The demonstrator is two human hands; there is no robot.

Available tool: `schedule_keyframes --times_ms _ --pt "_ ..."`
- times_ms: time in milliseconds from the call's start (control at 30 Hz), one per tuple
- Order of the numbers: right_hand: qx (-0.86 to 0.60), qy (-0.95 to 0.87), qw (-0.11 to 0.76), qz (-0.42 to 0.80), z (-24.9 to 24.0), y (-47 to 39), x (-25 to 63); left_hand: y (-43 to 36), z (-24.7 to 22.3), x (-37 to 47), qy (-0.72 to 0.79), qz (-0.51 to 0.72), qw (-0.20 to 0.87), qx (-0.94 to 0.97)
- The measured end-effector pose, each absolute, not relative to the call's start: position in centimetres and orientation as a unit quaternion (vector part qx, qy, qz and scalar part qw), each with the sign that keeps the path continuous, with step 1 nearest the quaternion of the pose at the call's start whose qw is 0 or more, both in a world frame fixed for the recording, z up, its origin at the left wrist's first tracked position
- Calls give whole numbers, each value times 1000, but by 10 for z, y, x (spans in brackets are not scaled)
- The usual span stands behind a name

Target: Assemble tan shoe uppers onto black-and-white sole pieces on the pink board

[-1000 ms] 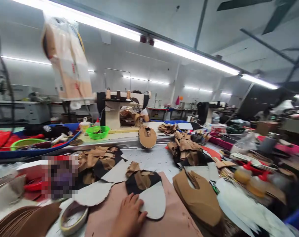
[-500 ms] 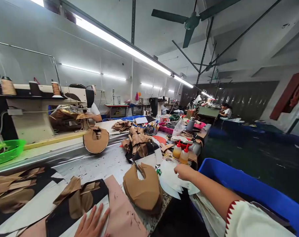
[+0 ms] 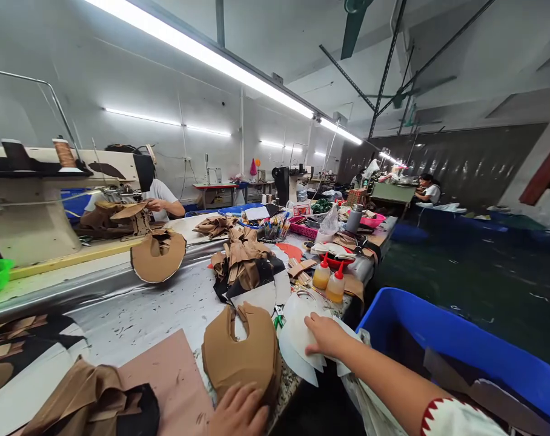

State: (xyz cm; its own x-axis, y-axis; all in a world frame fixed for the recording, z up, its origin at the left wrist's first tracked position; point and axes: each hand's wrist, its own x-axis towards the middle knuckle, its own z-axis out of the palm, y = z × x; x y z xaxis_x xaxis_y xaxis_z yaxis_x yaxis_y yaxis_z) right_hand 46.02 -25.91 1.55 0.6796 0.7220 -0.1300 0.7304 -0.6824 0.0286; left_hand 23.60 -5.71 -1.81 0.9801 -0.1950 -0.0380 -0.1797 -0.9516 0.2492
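My left hand (image 3: 239, 412) lies with fingers apart on the near edge of a stack of brown U-shaped pieces (image 3: 241, 348). To its right, my right hand (image 3: 324, 335) rests on white curved sheets (image 3: 297, 327) at the table edge, fingers bent over the top sheet; its fingertips show, and whether they grip the sheet is unclear. Green-handled scissors (image 3: 278, 317) lie between the brown stack and the white sheets. A pink board (image 3: 166, 384) is left of my left hand, with brown and black fabric pieces (image 3: 93, 399) beside it.
A blue bin (image 3: 457, 330) stands at the right. Two glue bottles with red tips (image 3: 335, 284) stand behind the white sheets. A brown fabric heap (image 3: 243, 257) is mid-table. Across the table, a person's arm (image 3: 168, 203) is at a sewing machine (image 3: 34, 206).
My left hand has moved right, from the white and black pieces to the brown stack. My right hand has lowered onto the white sheets. The view has turned right.
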Motion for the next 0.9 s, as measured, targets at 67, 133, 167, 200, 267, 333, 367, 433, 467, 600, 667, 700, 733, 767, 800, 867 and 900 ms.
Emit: schedule_keyframes --times_ms 67,133,167,200,267,333,367,433,467,600,667,700,733,767,800,867,900 --pt "919 388 42 -51 13 -256 459 -97 -9 278 -137 -36 139 980" --pt "920 386 45 -46 10 -254 457 -126 -6 309 -153 -46 127 979" --pt "921 385 46 -42 8 -253 455 -135 -5 321 -154 -54 115 980" --pt "921 384 48 -38 6 -252 452 -142 -5 330 -148 -64 102 982" --pt "923 380 51 -33 2 -250 446 -150 -5 341 -130 -90 76 984" --pt "923 378 53 -35 -2 -248 441 -152 -6 346 -115 -116 59 985" --pt "924 378 43 -40 -3 -248 440 -152 -7 347 -110 -122 54 985" --pt "924 378 6 -52 -2 -251 444 -152 -8 347 -112 -122 52 985" --pt "924 377 -19 -58 -1 -255 449 -151 -9 346 -114 -115 53 985" --pt "925 358 -114 -60 15 -277 488 -150 -4 348 -118 -96 53 987" --pt "928 330 -163 -53 26 -293 512 -151 2 349 -114 -96 49 988" --pt "931 310 -188 -45 33 -301 524 -152 5 350 -112 -96 47 988" --pt "934 285 -213 -33 41 -309 535 -152 7 351 -110 -94 45 988" --pt "937 257 -238 -20 50 -317 545 -151 9 352 -110 -90 45 989" --pt "937 228 -264 -9 60 -324 554 -150 10 354 -110 -83 49 989" --pt "930 184 -318 -8 82 -334 565 -147 10 358 -107 -62 65 990" --pt "923 172 -344 -20 93 -336 566 -144 10 360 -103 -50 76 990"
